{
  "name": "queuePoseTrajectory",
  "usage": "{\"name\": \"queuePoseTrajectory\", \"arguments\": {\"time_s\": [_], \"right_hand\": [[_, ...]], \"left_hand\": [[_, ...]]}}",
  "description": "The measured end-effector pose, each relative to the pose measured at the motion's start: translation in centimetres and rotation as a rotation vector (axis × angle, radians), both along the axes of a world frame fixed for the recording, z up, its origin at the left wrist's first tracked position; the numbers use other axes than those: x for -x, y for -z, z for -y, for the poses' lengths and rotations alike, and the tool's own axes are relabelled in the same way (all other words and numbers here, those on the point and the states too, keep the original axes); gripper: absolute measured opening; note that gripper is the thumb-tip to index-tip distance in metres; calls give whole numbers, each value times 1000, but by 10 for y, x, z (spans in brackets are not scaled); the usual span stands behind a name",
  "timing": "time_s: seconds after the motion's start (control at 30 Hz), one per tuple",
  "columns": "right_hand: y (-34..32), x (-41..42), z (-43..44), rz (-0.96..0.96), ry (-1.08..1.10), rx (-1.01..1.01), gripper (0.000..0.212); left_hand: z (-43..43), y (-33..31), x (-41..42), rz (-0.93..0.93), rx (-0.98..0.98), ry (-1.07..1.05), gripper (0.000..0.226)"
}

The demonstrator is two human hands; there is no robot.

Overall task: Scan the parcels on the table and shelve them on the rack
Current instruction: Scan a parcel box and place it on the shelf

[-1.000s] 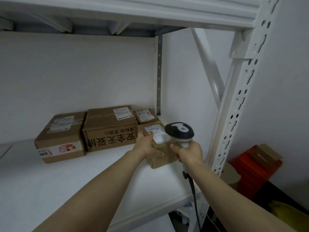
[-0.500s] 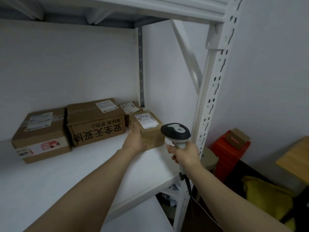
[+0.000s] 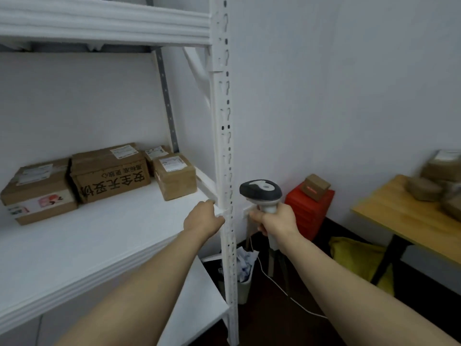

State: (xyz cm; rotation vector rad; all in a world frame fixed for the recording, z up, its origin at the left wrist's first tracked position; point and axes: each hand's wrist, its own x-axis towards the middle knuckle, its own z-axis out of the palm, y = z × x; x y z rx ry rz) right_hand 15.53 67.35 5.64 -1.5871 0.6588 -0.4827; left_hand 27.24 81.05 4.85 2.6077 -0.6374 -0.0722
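Left hand (image 3: 203, 217) slack and empty, right hand (image 3: 273, 221) clamps the scanner (image 3: 261, 192); lift parcels (image 3: 424, 189) on the desk (image 3: 394, 212), to its right, label-up.

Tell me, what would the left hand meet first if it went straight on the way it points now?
Most likely the white front post of the rack. The left hand points up and right, and the post stands close before it. Depth is unclear, so it may pass just behind.

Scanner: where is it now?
Head view, right of centre: the scanner is held in the right hand, just right of the rack upright, left of the red drawer unit.
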Motion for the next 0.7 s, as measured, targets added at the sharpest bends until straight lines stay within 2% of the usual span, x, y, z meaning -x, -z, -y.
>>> {"name": "queuePoseTrajectory", "arguments": {"time_s": [0.23, 0.37, 0.7], "right_hand": [[2, 124, 85, -43, 191, 79, 19], [3, 189, 139, -63, 317, 79, 17], [12, 312, 273, -160, 648, 100, 21]], "left_hand": [[101, -9, 98, 4, 5, 191, 51], [167, -12, 143, -5, -9, 323, 52], [332, -8, 221, 29, -23, 628, 49]]}}
